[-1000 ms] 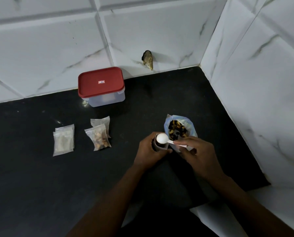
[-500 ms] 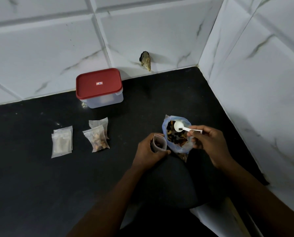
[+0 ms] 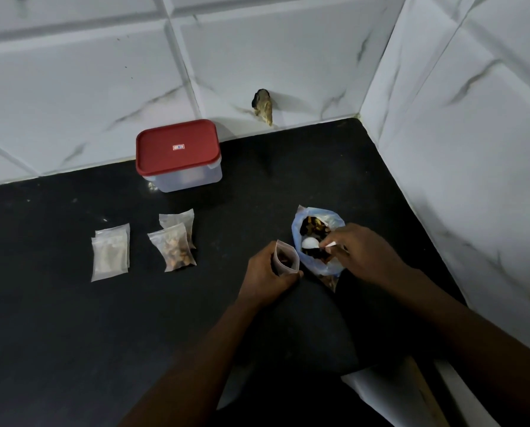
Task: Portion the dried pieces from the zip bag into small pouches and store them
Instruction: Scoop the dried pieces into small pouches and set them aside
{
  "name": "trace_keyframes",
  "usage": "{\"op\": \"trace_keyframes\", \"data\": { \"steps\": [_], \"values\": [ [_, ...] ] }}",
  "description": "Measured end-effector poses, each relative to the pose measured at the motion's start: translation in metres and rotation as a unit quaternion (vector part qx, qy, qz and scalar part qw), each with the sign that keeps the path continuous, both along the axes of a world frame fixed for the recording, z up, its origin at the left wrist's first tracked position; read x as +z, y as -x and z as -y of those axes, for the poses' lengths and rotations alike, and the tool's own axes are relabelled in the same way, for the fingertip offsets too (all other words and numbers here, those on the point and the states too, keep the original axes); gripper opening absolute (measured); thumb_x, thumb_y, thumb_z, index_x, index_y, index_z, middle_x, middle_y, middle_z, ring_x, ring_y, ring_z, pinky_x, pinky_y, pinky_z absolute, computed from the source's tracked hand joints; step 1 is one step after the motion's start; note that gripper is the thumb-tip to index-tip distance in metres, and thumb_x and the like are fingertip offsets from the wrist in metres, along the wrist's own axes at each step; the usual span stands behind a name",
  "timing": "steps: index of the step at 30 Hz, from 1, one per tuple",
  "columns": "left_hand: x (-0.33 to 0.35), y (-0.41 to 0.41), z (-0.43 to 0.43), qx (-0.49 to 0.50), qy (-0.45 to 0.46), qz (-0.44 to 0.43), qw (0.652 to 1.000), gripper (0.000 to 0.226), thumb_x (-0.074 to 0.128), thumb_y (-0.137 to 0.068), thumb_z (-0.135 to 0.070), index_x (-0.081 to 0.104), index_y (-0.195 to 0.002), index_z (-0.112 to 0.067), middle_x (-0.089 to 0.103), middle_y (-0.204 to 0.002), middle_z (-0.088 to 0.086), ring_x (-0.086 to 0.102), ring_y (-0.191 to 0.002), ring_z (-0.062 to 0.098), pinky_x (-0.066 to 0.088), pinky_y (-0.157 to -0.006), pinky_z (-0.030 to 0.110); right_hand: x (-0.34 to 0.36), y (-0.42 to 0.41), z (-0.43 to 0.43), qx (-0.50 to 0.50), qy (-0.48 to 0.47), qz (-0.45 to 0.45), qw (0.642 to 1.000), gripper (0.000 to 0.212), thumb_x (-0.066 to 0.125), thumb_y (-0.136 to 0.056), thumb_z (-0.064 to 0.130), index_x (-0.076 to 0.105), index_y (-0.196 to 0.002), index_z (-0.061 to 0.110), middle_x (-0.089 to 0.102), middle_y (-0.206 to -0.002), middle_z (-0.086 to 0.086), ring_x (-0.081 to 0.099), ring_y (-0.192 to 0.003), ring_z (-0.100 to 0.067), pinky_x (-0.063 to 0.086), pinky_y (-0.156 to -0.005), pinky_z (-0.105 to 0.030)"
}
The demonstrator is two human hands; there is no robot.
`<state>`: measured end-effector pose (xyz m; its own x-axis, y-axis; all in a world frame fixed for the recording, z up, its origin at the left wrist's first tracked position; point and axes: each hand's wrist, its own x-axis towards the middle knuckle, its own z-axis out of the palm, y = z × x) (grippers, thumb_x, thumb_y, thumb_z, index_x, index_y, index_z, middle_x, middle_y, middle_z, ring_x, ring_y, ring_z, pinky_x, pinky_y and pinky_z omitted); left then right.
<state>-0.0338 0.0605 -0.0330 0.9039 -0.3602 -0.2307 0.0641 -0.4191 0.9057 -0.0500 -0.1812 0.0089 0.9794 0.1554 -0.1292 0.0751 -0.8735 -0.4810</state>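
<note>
Fingers point(image 3: 341, 234) of right hand point(image 3: 367, 254) pinch the spoon point(image 3: 310, 242) inside the zip bag point(image 3: 326, 268).

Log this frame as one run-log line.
step: scooping | left hand: holds open pouch | right hand: holds white scoop in zip bag | filled pouches: on counter | container: lid on

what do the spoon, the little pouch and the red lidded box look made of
The spoon: white, smooth, likely plastic. The pouch in the left hand: thin clear plastic film; contents show through. The box: translucent plastic, with an opaque red lid, probably plastic too.
</note>
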Motion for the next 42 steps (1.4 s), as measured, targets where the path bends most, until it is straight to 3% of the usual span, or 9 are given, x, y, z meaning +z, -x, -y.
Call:
{"op": "trace_keyframes", "data": {
  "steps": [6,12,15,17,19,21,24,30,42],
  "values": [
    [-0.003,0.001,0.002,0.012,0.005,0.014,1.0,0.043,0.089,-0.078,-0.016,0.062,-0.103,-0.038,0.07,-0.103,-0.012,0.067,-0.097,-0.004,0.053,-0.078,0.01,0.009,0.0,0.016,-0.084,-0.124,0.023,0.988,0.017,0.072,-0.093,0.015,0.077,-0.109,0.02,0.075,-0.101,0.011,0.068,-0.096,0.004,0.056,-0.087,-0.02],
    [-0.006,0.002,0.009,0.023,0.006,0.021,0.999,0.035,0.087,-0.08,-0.02,0.067,-0.107,-0.03,0.071,-0.104,-0.01,0.069,-0.097,0.002,0.06,-0.083,0.024,0.002,0.003,-0.001,-0.092,-0.068,-0.006,0.993,0.019,0.07,-0.094,0.018,0.075,-0.113,0.019,0.076,-0.105,0.003,0.071,-0.095,-0.004,0.061,-0.085,-0.028],
    [-0.01,0.001,0.013,0.031,0.007,0.032,0.999,0.029,0.085,-0.081,-0.022,0.069,-0.105,-0.026,0.072,-0.102,-0.009,0.07,-0.095,0.006,0.062,-0.083,0.031,0.003,0.002,-0.009,-0.15,-0.104,-0.044,0.982,0.015,0.07,-0.093,0.012,0.077,-0.104,0.02,0.077,-0.094,0.006,0.071,-0.085,0.0,0.06,-0.083,-0.025],
    [-0.012,0.001,0.015,0.042,0.001,0.035,0.998,0.027,0.085,-0.082,-0.022,0.069,-0.105,-0.023,0.072,-0.101,-0.008,0.07,-0.093,0.006,0.062,-0.084,0.033,0.005,-0.001,-0.009,-0.2,-0.146,-0.085,0.965,0.018,0.067,-0.093,0.008,0.077,-0.095,0.024,0.076,-0.08,0.006,0.07,-0.074,0.004,0.058,-0.076,-0.02],
    [-0.014,0.0,0.016,0.048,-0.011,0.043,0.998,0.028,0.085,-0.082,-0.02,0.069,-0.106,-0.02,0.072,-0.101,-0.007,0.07,-0.092,0.004,0.061,-0.084,0.031,0.007,-0.005,-0.011,-0.244,-0.193,-0.139,0.94,0.019,0.064,-0.094,0.009,0.077,-0.094,0.023,0.077,-0.075,0.004,0.067,-0.062,0.005,0.05,-0.057,-0.012],
    [-0.016,0.0,0.018,0.047,-0.024,0.051,0.997,0.028,0.086,-0.082,-0.019,0.069,-0.105,-0.02,0.071,-0.099,-0.008,0.069,-0.09,0.003,0.061,-0.083,0.028,0.008,-0.006,-0.014,-0.276,-0.24,-0.186,0.912,0.015,0.064,-0.095,0.013,0.076,-0.098,0.022,0.078,-0.078,0.003,0.063,-0.052,0.001,0.042,-0.047,-0.017],
    [-0.018,-0.001,0.017,0.056,-0.031,0.051,0.997,0.024,0.085,-0.081,-0.018,0.071,-0.1,-0.02,0.071,-0.095,-0.008,0.069,-0.086,0.004,0.06,-0.079,0.029,0.007,-0.007,-0.017,-0.301,-0.303,-0.226,0.875,0.014,0.064,-0.097,0.016,0.075,-0.104,0.019,0.08,-0.085,0.001,0.055,-0.046,-0.005,0.035,-0.044,-0.022],
    [-0.016,-0.002,0.015,0.049,-0.03,0.044,0.997,0.02,0.084,-0.084,-0.016,0.072,-0.099,-0.019,0.072,-0.092,-0.009,0.07,-0.084,0.006,0.062,-0.079,0.035,0.004,-0.004,-0.013,-0.344,-0.395,-0.278,0.805,0.018,0.058,-0.1,0.014,0.071,-0.111,0.01,0.079,-0.092,-0.008,0.046,-0.045,-0.004,0.032,-0.039,-0.016],
    [-0.017,-0.002,0.011,0.018,-0.041,0.024,0.999,0.022,0.079,-0.089,-0.016,0.072,-0.109,-0.018,0.073,-0.107,-0.005,0.07,-0.098,0.006,0.06,-0.092,0.036,0.003,0.0,-0.013,-0.386,-0.476,-0.298,0.732,0.022,0.057,-0.098,0.011,0.071,-0.115,0.007,0.079,-0.095,-0.009,0.057,-0.057,-0.005,0.043,-0.051,-0.018]
  ]
}}
